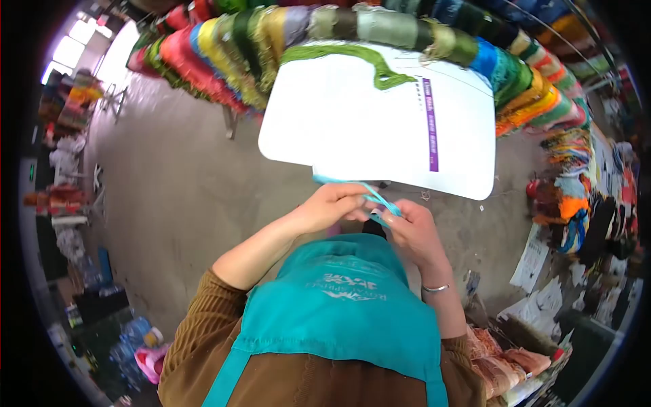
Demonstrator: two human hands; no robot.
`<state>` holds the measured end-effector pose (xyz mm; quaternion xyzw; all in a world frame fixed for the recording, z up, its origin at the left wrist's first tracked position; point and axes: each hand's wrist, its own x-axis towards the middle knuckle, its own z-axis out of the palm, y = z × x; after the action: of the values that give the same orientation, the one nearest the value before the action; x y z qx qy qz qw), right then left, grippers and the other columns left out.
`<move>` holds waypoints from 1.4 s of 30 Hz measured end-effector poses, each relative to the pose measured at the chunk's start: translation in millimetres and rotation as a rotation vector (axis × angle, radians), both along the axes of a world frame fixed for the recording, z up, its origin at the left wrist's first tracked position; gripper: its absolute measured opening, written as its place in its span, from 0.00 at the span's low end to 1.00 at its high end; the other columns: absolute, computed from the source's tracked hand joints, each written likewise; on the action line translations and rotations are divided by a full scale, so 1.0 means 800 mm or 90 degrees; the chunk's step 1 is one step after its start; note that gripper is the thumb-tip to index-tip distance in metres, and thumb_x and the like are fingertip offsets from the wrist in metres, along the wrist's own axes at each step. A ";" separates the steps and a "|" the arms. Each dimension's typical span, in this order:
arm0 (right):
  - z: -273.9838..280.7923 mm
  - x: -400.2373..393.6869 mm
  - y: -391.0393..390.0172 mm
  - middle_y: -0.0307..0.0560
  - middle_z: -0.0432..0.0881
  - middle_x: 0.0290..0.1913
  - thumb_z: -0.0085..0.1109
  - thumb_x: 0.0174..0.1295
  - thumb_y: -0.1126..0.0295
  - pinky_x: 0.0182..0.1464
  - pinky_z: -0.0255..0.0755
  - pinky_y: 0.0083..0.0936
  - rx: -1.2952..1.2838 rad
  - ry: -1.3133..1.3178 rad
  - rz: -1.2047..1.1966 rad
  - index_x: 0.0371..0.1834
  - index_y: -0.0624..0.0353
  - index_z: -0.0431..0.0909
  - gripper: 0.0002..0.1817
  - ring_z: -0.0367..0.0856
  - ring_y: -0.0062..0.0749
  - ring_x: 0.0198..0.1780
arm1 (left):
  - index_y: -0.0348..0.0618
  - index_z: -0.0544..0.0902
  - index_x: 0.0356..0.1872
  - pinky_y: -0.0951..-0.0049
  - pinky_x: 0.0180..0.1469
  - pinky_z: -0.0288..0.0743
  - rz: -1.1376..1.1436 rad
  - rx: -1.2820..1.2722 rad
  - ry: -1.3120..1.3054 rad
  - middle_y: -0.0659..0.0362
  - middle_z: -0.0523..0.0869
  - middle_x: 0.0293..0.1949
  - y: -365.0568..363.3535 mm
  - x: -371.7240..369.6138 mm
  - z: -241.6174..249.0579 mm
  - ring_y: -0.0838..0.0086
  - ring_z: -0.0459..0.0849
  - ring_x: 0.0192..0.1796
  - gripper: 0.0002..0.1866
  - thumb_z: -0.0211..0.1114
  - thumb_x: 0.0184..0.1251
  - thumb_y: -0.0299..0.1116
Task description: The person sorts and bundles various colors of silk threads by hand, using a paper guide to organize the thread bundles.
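Note:
In front of my apron (325, 298), both hands meet on a narrow turquoise fabric tie (383, 201), close in colour to the apron. My left hand (332, 205) is closed, its fingers pinching the tie, and a length trails off to the left beyond them. The fingers of my right hand (413, 230) are closed round the tie's looped part. A silver bracelet (436, 289) circles the right wrist. Beyond the hands stands a white board (346, 122) with a purple printed strip (430, 125). A bundle of green yarn (383, 71) lies on it near its top edge.
Yarn hanks in many colours (393, 28) hang along a rack behind the board. More hanks (569, 197) are at the right. Pinkish fabric or yarn (508, 363) is piled at lower right. Plastic bottles (135, 336) stand at lower left. Grey floor (169, 169) surrounds me.

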<state>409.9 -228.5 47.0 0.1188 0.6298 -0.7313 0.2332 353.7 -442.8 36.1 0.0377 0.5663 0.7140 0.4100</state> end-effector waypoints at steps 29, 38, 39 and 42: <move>-0.044 -0.410 0.363 0.38 0.77 0.21 0.66 0.56 0.68 0.31 0.68 0.24 0.534 0.406 -0.527 0.36 0.62 0.85 0.09 0.72 0.22 0.23 | 0.34 0.79 0.56 0.75 0.58 0.73 0.047 -0.113 0.113 0.56 0.86 0.46 0.202 -0.197 0.042 0.76 0.82 0.50 0.16 0.49 0.76 0.27; -0.071 -0.437 0.370 0.41 0.79 0.22 0.66 0.56 0.68 0.31 0.70 0.27 0.652 0.406 -0.490 0.33 0.60 0.85 0.08 0.75 0.26 0.24 | 0.35 0.80 0.56 0.72 0.57 0.75 0.086 -0.125 0.122 0.57 0.87 0.45 0.213 -0.224 0.037 0.76 0.83 0.49 0.15 0.52 0.75 0.30; -0.074 -0.439 0.372 0.39 0.78 0.22 0.66 0.56 0.69 0.30 0.69 0.24 0.601 0.409 -0.497 0.33 0.61 0.85 0.07 0.73 0.23 0.23 | 0.35 0.80 0.56 0.72 0.57 0.75 0.077 -0.123 0.142 0.57 0.87 0.45 0.220 -0.233 0.038 0.76 0.83 0.49 0.15 0.52 0.75 0.30; -0.077 -0.442 0.375 0.33 0.76 0.22 0.66 0.56 0.74 0.26 0.63 0.17 0.368 0.395 -0.542 0.32 0.63 0.84 0.04 0.68 0.15 0.22 | 0.34 0.80 0.55 0.73 0.56 0.74 0.032 -0.139 0.241 0.58 0.87 0.45 0.253 -0.268 0.045 0.75 0.83 0.50 0.15 0.52 0.75 0.29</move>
<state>56.4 71.3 -14.7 0.2003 0.7387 -0.5602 -0.3169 139.7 -240.8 72.2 0.1124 0.7079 0.6385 0.2804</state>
